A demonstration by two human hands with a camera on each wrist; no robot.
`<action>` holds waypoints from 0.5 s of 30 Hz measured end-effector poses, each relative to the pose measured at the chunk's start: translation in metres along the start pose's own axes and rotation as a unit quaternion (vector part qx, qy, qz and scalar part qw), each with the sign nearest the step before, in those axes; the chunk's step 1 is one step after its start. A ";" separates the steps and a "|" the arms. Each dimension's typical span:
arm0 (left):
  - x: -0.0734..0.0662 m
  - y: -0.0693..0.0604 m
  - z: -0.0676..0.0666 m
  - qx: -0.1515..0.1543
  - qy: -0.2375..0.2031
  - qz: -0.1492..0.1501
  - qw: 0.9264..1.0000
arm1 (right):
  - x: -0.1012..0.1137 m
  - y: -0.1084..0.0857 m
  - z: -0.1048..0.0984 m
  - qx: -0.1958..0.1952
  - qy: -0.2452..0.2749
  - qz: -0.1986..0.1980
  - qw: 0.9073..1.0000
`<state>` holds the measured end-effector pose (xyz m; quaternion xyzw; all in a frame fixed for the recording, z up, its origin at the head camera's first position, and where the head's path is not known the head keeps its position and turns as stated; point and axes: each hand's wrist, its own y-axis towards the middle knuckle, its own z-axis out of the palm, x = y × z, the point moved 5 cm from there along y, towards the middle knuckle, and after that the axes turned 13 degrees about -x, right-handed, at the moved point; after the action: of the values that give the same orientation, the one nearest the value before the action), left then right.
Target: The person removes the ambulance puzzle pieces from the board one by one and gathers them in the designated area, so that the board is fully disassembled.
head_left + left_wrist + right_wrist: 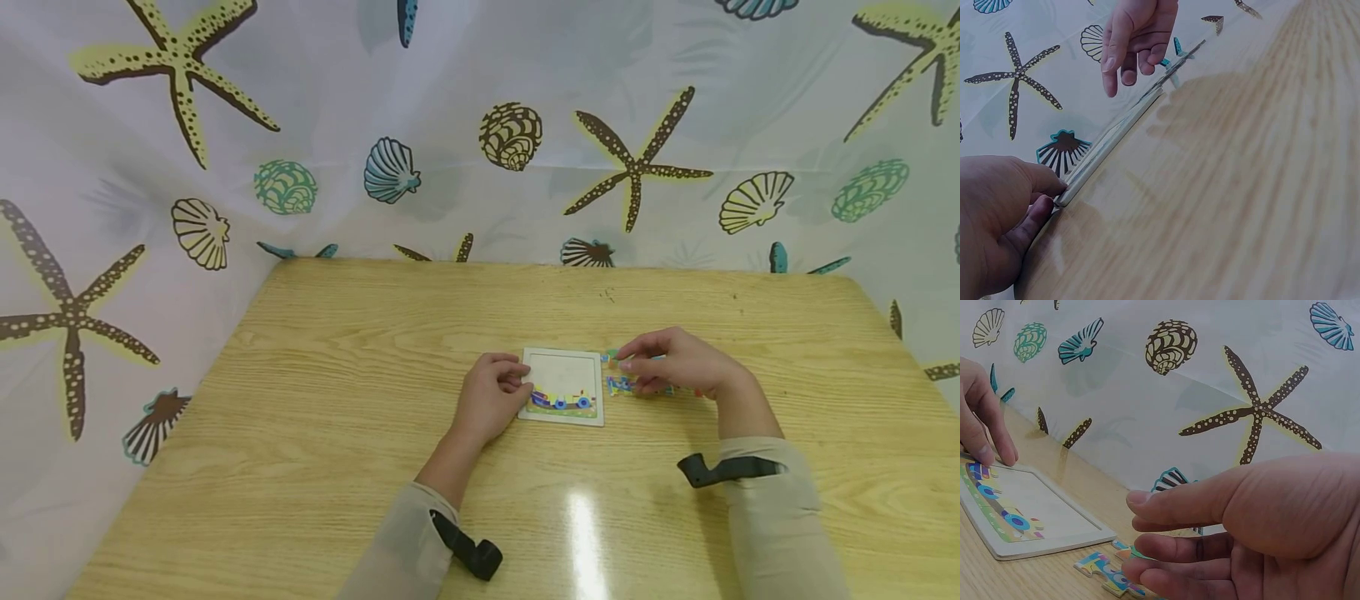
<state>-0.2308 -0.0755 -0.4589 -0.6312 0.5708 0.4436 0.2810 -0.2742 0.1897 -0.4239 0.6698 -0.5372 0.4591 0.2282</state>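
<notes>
One big pale curtain (322, 100) rises behind the puzzle frame (558, 369), printed with starfish (634, 167) and shells (392, 171). Next in size comes the wooden table (337, 375), grain showing on every side of the frame, and the frame lies flat on it. Two light sleeves reach in from the near side, the left sleeve (405, 542) below and left of the frame, the right sleeve (772, 517) below and right. And now the hands! The left hand (487, 400) is at the frame's left edge, thumb and forefinger pinching the rim. Over to the frame's right, the right hand (678, 362) hovers, fingers loosely extended, a narrow gap between thumb and forefinger, nothing seen between them. Down the forearms, nearer than the frame, each sleeve wears a black band (750, 468). Inside the frame, a fitted strip (562, 402) runs along the near edge, bright colours, blue wheels, pale backing beyond it. Smallest of all, loose puzzle pieces (619, 385) lie just right of the frame, beneath the right hand, partly hidden by its fingers.
</notes>
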 end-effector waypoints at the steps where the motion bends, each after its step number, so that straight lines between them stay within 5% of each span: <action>1: 0.000 0.000 0.000 0.000 0.000 -0.001 1.000 | 0.001 0.000 0.001 0.002 0.002 0.001 1.000; 15: -0.001 0.001 0.001 0.004 -0.001 -0.001 1.000 | 0.008 0.003 0.012 0.018 0.001 -0.008 1.000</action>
<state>-0.2317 -0.0748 -0.4583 -0.6304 0.5712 0.4419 0.2847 -0.2728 0.1747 -0.4231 0.6778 -0.5231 0.4675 0.2197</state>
